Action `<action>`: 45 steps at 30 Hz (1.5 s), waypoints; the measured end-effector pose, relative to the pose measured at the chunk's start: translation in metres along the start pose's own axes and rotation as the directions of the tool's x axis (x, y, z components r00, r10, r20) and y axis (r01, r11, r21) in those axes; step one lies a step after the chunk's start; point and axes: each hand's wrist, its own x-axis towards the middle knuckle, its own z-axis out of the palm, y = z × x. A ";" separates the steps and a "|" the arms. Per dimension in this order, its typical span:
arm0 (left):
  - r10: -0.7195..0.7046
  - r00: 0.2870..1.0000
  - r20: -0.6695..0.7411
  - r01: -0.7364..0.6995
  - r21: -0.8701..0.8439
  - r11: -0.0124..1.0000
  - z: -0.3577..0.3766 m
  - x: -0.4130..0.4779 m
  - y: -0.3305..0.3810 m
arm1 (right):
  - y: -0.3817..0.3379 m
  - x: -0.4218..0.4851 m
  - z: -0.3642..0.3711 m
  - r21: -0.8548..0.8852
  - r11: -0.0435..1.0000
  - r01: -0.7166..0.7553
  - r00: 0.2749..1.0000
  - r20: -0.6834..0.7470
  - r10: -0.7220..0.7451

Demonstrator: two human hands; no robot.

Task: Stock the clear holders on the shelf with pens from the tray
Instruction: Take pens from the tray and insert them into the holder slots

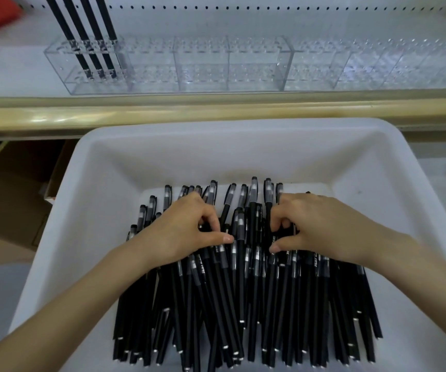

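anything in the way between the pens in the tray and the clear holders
Nothing visible blocks the pens: only the shelf's low gold edge lies between the tray and the clear holders.

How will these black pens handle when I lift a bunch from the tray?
Probably stiff: the pens lie as straight thin rods. Likely to roll or slip, being round, smooth-looking and loosely piled in the tray. A bunch may splay; several lie crossed.
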 end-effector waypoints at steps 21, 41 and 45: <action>-0.026 0.999 0.044 0.021 0.109 0.994 0.005 -0.003 0.008 | 0.001 0.010 0.007 0.219 0.973 -0.077 0.994 0.087 0.059; 0.008 1.000 -0.026 -0.018 -0.388 0.921 -0.009 -0.003 0.008 | -0.001 0.010 0.008 0.192 0.980 -0.058 0.995 0.094 0.040; 0.002 1.000 -0.025 -0.013 -0.451 0.893 -0.010 -0.003 0.010 | -0.002 0.012 0.009 0.208 0.976 -0.068 0.993 0.113 0.045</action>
